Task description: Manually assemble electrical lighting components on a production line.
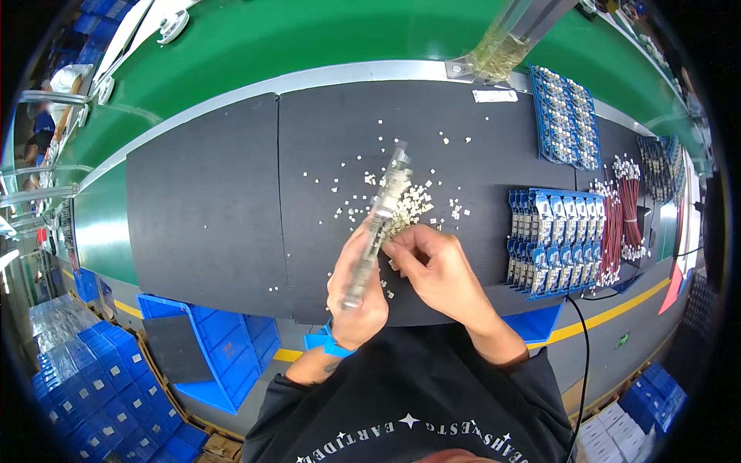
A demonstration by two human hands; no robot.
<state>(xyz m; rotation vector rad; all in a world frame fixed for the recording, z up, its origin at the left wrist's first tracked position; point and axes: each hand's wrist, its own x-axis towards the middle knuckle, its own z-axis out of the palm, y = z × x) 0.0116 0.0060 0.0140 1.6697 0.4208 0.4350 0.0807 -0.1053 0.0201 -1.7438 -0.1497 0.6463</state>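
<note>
My left hand (369, 318), with a blue band at the wrist, is closed around a circuit board panel (380, 220). The panel is tilted up edge-on to me and blurred by motion. My right hand (438, 270) is beside its near right side, thumb and forefinger pinched together. Whatever sits between those fingertips is too small to make out. Behind and beneath the panel lies a heap of small white connectors (414, 202), with many more scattered around it on the black mat (201, 193).
To the right stand stacked blue circuit board panels (556, 243), and another stack (567, 119) lies farther back. Bundles of dark red cables (611, 231) with white ends lie beside them. A metal post (502, 46) rises at the far edge. Blue bins (231, 347) stand below left.
</note>
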